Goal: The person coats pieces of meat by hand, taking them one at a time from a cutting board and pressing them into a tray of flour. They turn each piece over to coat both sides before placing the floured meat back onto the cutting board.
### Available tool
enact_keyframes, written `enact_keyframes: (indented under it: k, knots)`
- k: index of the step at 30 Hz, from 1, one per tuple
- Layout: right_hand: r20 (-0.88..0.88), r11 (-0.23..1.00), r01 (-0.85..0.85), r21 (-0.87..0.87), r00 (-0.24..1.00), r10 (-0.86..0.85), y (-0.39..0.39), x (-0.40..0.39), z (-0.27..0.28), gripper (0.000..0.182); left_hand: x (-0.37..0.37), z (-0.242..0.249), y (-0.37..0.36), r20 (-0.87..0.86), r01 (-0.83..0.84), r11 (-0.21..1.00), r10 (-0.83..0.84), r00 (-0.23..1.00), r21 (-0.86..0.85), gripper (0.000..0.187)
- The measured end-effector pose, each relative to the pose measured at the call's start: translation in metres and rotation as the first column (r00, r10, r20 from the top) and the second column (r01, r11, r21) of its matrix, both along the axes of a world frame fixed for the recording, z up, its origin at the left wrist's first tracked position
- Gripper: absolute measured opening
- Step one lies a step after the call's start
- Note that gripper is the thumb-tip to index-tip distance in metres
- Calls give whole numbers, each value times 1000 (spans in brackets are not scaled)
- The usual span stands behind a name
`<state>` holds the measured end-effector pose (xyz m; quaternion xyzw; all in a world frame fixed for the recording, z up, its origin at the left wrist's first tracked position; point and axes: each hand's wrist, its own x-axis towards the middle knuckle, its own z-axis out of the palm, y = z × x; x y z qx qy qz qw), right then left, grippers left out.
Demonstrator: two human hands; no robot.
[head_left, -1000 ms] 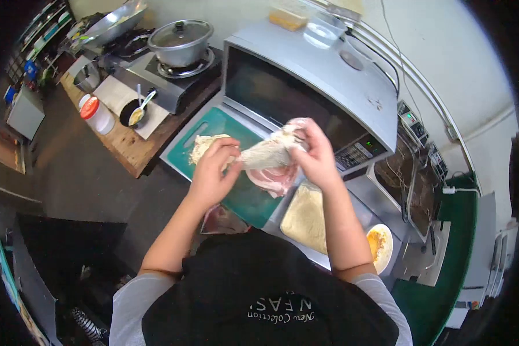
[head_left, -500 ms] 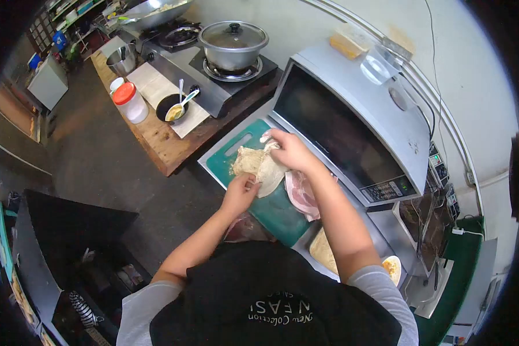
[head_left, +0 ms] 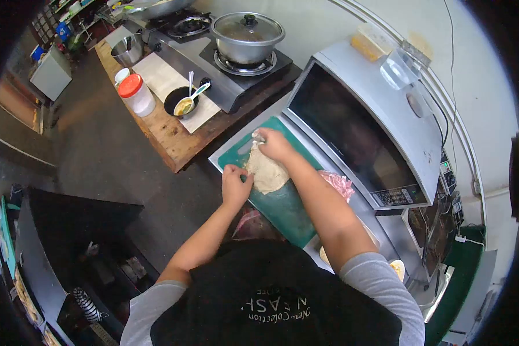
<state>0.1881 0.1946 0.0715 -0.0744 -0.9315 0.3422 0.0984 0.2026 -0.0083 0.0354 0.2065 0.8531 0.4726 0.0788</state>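
Note:
A floppy pale-beige sheet, looking like dough [head_left: 269,175], lies on the green cutting board [head_left: 294,213]. My right hand [head_left: 275,144] is closed on its far corner, with whitish bits at the fingertips. At the sheet's left edge, my left hand [head_left: 235,185] is closed in a pinch on the rim. Pink meat [head_left: 338,183] shows just beyond my right forearm, which hides part of it and of the board.
A microwave [head_left: 357,132] stands close on the right. Farther off are a lidded pot [head_left: 247,37] on the stove, a red-lidded jar [head_left: 137,95], and a black bowl [head_left: 181,102] with spoons. A wooden counter corner [head_left: 176,164] juts out to the left.
The sheet's crumbly, bunched left part is now covered, and the sheet looks smoother and flatter. The meat shifted into a different visible spot beside my right forearm. The camera view moved slightly.

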Motion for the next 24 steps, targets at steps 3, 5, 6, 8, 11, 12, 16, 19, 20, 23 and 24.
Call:
enact_keyframes:
  k: [3,5,6,8,11,12,16,19,20,23,24]
  knots:
    - [-64,996,84,37,995,-82,0,27,22,35,0,3,0,0,15,999,-15,1000,-47,24]
    - [-209,992,121,-41,970,-127,6,59,31,35,2,4,-1,-51,-14,1000,13,999,-16,30]
    - [-278,988,135,-79,948,-152,11,79,37,35,3,6,-2,-75,-26,1000,27,997,3,33]
    - [-267,946,282,-158,911,-316,10,132,62,34,7,14,-2,-82,31,1000,-31,996,-2,36]
    - [-258,847,501,-178,807,-531,16,220,66,30,16,27,3,-193,153,987,-142,971,43,31]
    - [-262,822,546,-161,780,-569,17,248,69,28,20,34,8,-237,226,973,-209,949,43,31]
    - [-56,627,778,-34,625,-779,23,354,39,23,42,49,40,-318,498,866,-459,830,48,31]
    - [108,574,790,216,565,-818,19,409,31,20,61,58,69,-394,665,747,-614,684,-11,31]
    - [160,575,756,314,554,-817,18,426,26,20,66,57,78,-400,685,727,-642,654,-45,32]
    - [528,700,662,268,507,-681,15,473,-1,27,78,58,105,-377,722,677,-712,592,-145,42]
    - [609,751,611,249,504,-613,10,489,-7,29,81,56,113,-402,699,691,-702,588,-185,45]
